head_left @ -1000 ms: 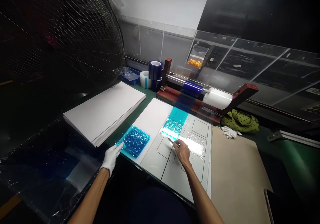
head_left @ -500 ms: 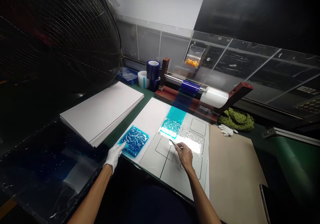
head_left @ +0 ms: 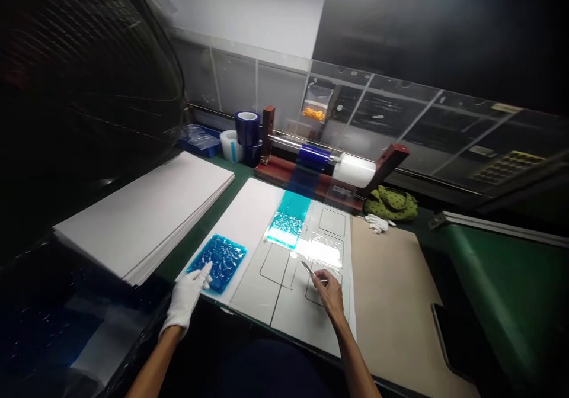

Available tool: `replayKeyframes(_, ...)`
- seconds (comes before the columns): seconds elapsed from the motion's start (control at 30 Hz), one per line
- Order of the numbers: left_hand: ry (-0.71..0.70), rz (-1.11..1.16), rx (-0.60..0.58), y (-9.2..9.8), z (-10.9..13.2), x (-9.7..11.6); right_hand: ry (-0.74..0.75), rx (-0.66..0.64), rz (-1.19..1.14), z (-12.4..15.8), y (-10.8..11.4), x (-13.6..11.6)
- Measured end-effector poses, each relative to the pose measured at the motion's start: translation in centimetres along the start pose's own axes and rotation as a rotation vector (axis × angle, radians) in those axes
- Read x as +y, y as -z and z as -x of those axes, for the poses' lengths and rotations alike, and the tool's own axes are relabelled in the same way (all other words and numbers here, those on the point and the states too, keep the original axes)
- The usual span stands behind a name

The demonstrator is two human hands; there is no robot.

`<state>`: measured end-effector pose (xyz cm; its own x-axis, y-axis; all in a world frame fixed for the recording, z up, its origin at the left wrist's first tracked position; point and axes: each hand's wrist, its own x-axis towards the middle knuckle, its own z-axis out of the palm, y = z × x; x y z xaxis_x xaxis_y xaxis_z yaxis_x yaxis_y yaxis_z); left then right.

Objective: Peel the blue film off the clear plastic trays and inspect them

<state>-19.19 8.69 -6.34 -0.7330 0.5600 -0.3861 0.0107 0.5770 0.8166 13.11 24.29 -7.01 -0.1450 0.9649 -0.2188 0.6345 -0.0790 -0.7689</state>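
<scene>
My left hand [head_left: 189,294] wears a white glove. Its outstretched fingers rest on the near-left part of a glossy blue stack of film pieces [head_left: 224,262]. The stack lies on white paper [head_left: 246,214]. Bare and closed, my right hand [head_left: 329,291] grips a slim craft knife [head_left: 308,269], blade pointing up and left above a pale board [head_left: 262,294] marked with rounded rectangles. Beyond the blade, a turquoise strip of film [head_left: 296,202] runs from a blue roll [head_left: 314,156] down onto the board. Its near end is wrinkled and shiny. A clear film strip [head_left: 326,247] lies beside it.
The rolls sit on a red-brown stand [head_left: 386,164], with a white roll [head_left: 354,170] alongside. White sheets [head_left: 146,208] are piled left, near a large fan [head_left: 102,60]. Brown cardboard [head_left: 391,291], a phone [head_left: 453,342], a glove [head_left: 377,224] and a green cloth [head_left: 393,202] are right.
The view has swung right. My left hand has slid from the blue stack's edge further onto it. My right hand, with the knife, has shifted right and away from the turquoise film.
</scene>
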Motion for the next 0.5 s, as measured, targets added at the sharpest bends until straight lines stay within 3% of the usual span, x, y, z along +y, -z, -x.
replayKeyframes(0.27, -0.098, 0.115, -0.595, -14.9, 0.0, 8.7, -0.190, 0.142, -0.056, 1.2, 3.2, 5.1)
replayKeyframes(0.37, -0.104, 0.129, -0.688, -20.7, -1.4, 11.7, -0.246, 0.158, -0.115, 2.4, 3.7, 6.7)
replayKeyframes(0.5, -0.113, 0.180, -0.682, -26.7, -3.5, 15.1, -0.342, 0.225, -0.188, 4.6, 3.9, 9.4)
